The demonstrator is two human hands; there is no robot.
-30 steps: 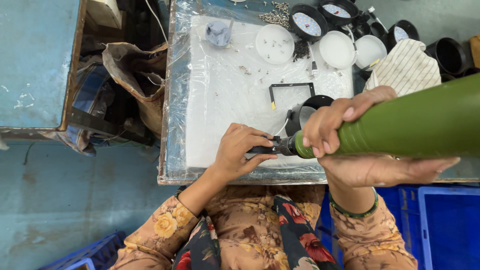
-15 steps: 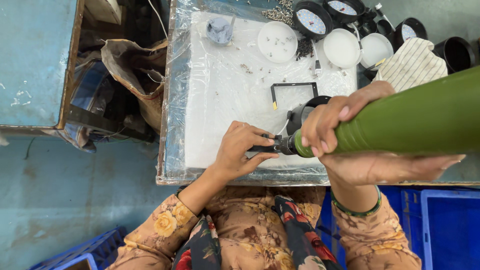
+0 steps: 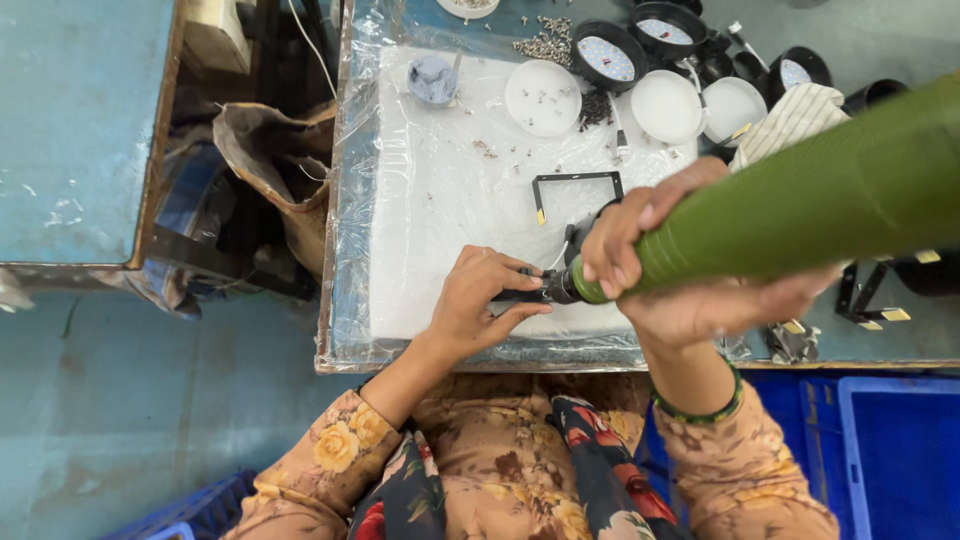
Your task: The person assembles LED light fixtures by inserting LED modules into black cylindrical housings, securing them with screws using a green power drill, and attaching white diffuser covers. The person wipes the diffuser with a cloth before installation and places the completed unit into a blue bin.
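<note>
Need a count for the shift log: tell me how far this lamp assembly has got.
Done, apparently: white-faced round lamps at the bench's back. In hand: the right hand presses the green cylindrical power screwdriver onto a small black bracket that the left hand steadies. Left: a black metal frame, loose screws.

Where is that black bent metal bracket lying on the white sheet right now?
In the head view, the black bracket lies flat on the white sheet, right of its centre, just above the right hand gripping the green tool, below the white round dish.
</note>
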